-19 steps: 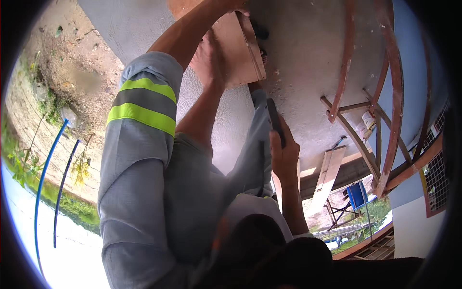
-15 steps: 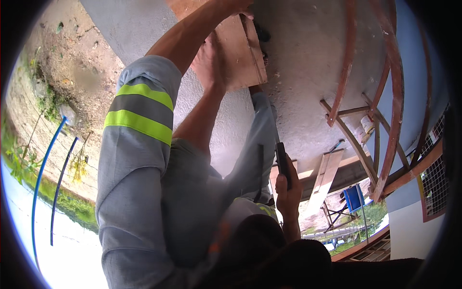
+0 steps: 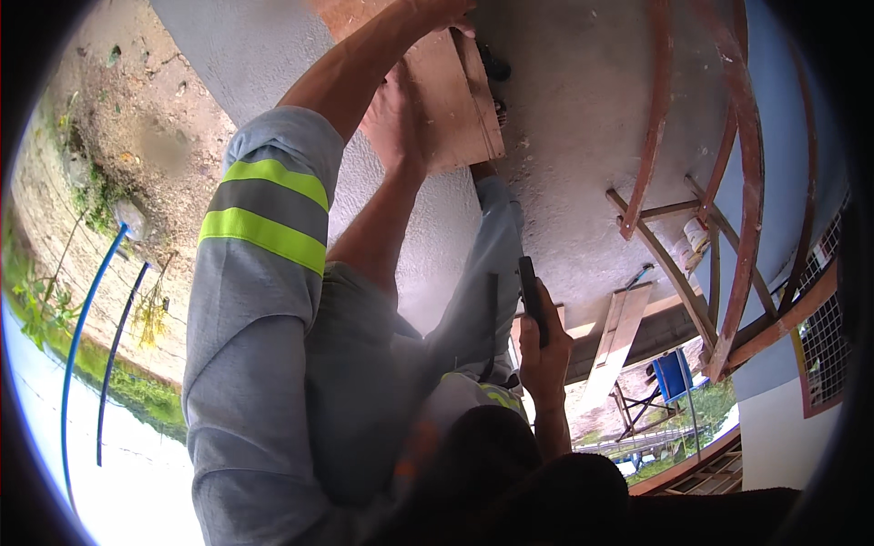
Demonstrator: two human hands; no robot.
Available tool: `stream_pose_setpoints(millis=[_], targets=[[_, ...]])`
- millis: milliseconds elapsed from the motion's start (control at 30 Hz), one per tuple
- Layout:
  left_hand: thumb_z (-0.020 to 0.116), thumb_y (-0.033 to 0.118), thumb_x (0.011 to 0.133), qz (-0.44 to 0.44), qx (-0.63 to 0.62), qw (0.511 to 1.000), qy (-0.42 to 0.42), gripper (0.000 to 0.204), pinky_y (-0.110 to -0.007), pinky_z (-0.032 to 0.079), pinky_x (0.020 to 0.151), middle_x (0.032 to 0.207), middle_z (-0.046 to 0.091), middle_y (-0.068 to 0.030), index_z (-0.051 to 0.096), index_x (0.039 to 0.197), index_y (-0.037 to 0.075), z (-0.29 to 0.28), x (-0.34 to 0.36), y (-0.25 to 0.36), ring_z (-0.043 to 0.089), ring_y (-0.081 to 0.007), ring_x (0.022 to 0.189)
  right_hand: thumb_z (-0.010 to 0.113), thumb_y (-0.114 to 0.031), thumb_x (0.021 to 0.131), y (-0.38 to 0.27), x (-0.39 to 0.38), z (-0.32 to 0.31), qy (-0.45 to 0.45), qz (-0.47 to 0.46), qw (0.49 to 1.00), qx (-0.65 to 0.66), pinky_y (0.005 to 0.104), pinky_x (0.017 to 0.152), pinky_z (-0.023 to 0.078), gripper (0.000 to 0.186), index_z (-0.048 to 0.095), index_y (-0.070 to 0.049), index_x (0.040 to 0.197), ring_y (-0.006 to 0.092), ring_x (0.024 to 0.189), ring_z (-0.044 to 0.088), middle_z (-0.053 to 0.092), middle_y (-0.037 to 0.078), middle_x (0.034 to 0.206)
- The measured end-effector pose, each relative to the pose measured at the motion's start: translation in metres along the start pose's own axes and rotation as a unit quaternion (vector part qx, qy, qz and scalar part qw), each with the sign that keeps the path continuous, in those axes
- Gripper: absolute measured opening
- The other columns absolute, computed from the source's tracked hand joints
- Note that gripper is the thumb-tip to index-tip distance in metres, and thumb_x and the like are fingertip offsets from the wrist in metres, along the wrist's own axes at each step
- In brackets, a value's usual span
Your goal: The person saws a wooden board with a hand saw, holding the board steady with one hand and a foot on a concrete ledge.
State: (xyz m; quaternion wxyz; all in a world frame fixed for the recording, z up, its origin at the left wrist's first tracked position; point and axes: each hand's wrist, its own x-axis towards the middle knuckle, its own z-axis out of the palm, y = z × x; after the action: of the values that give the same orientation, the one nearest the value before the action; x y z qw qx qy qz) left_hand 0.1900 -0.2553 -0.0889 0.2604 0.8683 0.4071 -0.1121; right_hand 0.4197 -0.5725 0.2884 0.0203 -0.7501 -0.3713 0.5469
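Note:
My left arm, in a grey sleeve with a yellow-green reflective band, reaches up from the lower left. My left hand (image 3: 448, 13) is bent over a reddish wooden board (image 3: 453, 109), partly cut off by the top edge; what its fingers close on is hidden. A second forearm, which I take for mine, passes beneath it. That right hand (image 3: 395, 126) rests flat along the board's left side, its fingertips partly covered by my left forearm. At the lower middle, a smaller hand (image 3: 543, 350), seemingly another person's, grips a black slab-shaped object (image 3: 531, 293).
Red-brown timber frames (image 3: 748, 173) stand on the right. A pale plank (image 3: 614, 337) leans behind them near a blue chair-like thing (image 3: 671, 375). Grey concrete (image 3: 246, 45) borders bare soil (image 3: 146, 82) on the left, where a blue rod (image 3: 84, 328) stands. Dark shoes (image 3: 494, 64) show beside the board.
The smaller hand has raised its black object slightly. My two hands and the board look nearly unmoved.

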Motion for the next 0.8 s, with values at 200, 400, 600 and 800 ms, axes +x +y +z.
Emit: stream_pose_setpoints(millis=[200,400,600,800], targets=[[0.07,0.061,0.087,0.018,-0.037,0.998,-0.04,0.056,-0.045,0.045,0.094,0.107,0.076,-0.0082,0.077,0.111,0.011,-0.039,0.028,0.02,0.066,-0.0309,0.108,0.059,-0.043,0.101,-0.01,0.186,0.06,0.111,-0.129,0.984,-0.048,0.045,0.081,0.054,0.059,0.055,-0.003,0.145,0.037,0.09,0.073,0.071,0.026,0.097],[0.068,0.056,0.092,0.029,0.095,0.979,0.176,0.049,-0.048,0.044,0.097,0.117,0.073,-0.0073,0.076,0.116,0.014,0.013,-0.022,-0.021,0.063,-0.0299,0.115,0.053,-0.035,0.103,0.001,-0.006,0.003,-0.003,-0.008,0.998,-0.06,0.032,0.066,0.052,0.057,0.052,0.0,0.148,0.0147,0.07,0.062,0.072,0.013,0.097],[0.068,0.054,0.092,-0.004,-0.005,0.999,-0.041,0.046,-0.047,0.044,0.093,0.111,0.075,-0.0063,0.076,0.115,0.015,-0.01,0.017,0.009,0.067,-0.0281,0.106,0.058,-0.036,0.101,0.0,0.074,0.03,-0.024,0.062,0.997,-0.05,0.0391,0.087,0.057,0.059,0.048,-0.006,0.151,0.0362,0.106,0.073,0.071,0.026,0.119],[0.064,0.062,0.09,-0.018,0.05,0.997,-0.06,0.054,-0.047,0.044,0.095,0.114,0.074,-0.0078,0.075,0.119,0.017,0.004,0.012,-0.018,0.066,-0.0277,0.11,0.06,-0.029,0.1,-0.021,0.061,0.011,-0.051,0.071,0.996,-0.034,0.0414,0.09,0.056,0.058,0.047,-0.005,0.152,0.0387,0.104,0.073,0.072,0.027,0.114]])
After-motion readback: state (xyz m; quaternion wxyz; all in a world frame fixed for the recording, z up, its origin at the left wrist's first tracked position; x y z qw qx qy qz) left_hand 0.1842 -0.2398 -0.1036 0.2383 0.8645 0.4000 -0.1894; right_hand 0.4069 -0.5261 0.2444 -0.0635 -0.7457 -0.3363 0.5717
